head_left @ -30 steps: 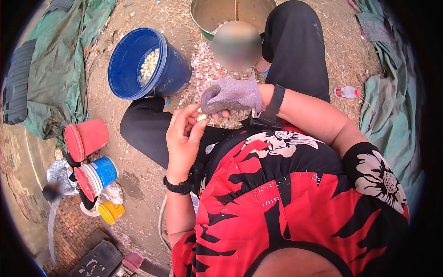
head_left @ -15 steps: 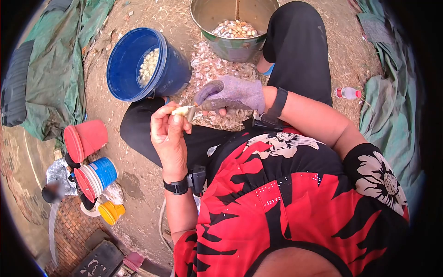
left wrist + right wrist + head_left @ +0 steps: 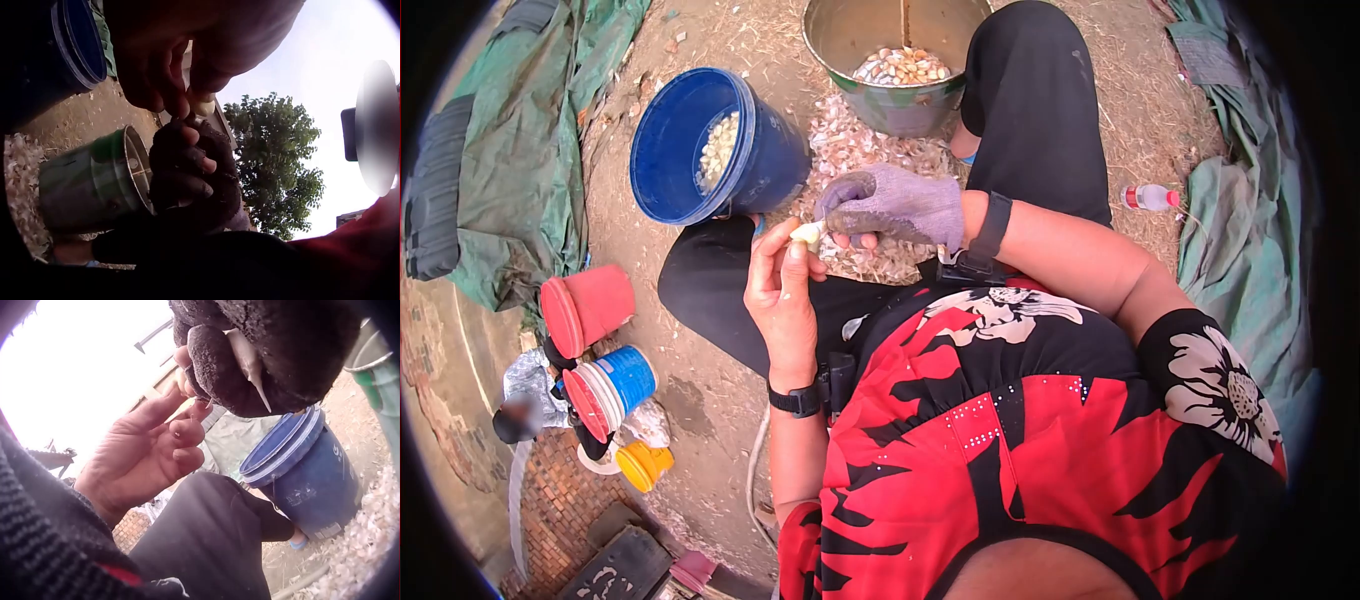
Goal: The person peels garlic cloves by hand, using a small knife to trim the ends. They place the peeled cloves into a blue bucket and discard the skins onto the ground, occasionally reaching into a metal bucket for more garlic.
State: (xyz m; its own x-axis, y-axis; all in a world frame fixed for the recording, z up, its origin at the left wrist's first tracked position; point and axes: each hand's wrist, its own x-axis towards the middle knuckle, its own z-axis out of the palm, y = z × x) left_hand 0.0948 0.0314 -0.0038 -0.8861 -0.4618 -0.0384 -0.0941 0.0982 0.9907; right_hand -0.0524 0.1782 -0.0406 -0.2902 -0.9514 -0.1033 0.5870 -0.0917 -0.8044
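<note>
In the head view my bare left hand [image 3: 783, 290] pinches a pale peeled garlic clove [image 3: 808, 234] between thumb and fingers. My right hand [image 3: 895, 207], in a worn purple-grey glove, meets the clove's right end with its fingertips. Bare fingertips [image 3: 207, 164] poke out of the dark glove in the left wrist view. From the right wrist, a second pale, pointed garlic clove [image 3: 247, 359] shows tucked among the curled gloved fingers. The left hand [image 3: 147, 447] is just beyond it there.
A blue bucket [image 3: 768, 165] holds peeled cloves [image 3: 718, 150]. Behind stands a green-edged metal pail [image 3: 900, 108] with unpeeled cloves [image 3: 905, 66]. Garlic skins [image 3: 850, 135] cover the ground between my legs. A plastic bottle [image 3: 1148, 197] lies right; red pails [image 3: 595, 305] and another person are left.
My left hand moved the clove up and left, away from the glove, then a little back right against the gloved fingertips. The gloved hand stayed nearly in place.
</note>
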